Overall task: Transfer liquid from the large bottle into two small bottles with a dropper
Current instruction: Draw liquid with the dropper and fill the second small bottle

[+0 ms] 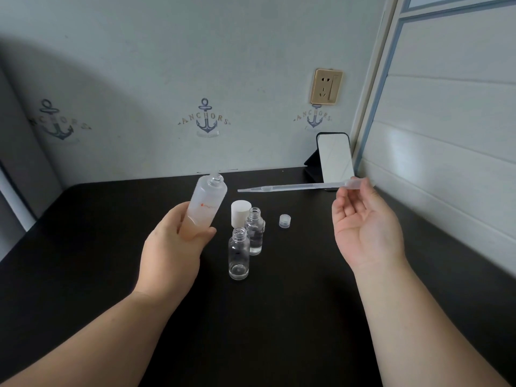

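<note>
The frosted large bottle (206, 206) is held uncapped and tilted, gripped at its base. The clear dropper (293, 187) is pinched horizontally at its bulb. Two small bottles (239, 254) stand open between.

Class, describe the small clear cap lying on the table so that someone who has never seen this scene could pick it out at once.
Start at the black table and find the two small glass bottles standing open near its middle. Just right of the farther one, apart from it, lies the small clear cap. Unlike the taller white cap behind the bottles, it is see-through, squat and alone.
</note>
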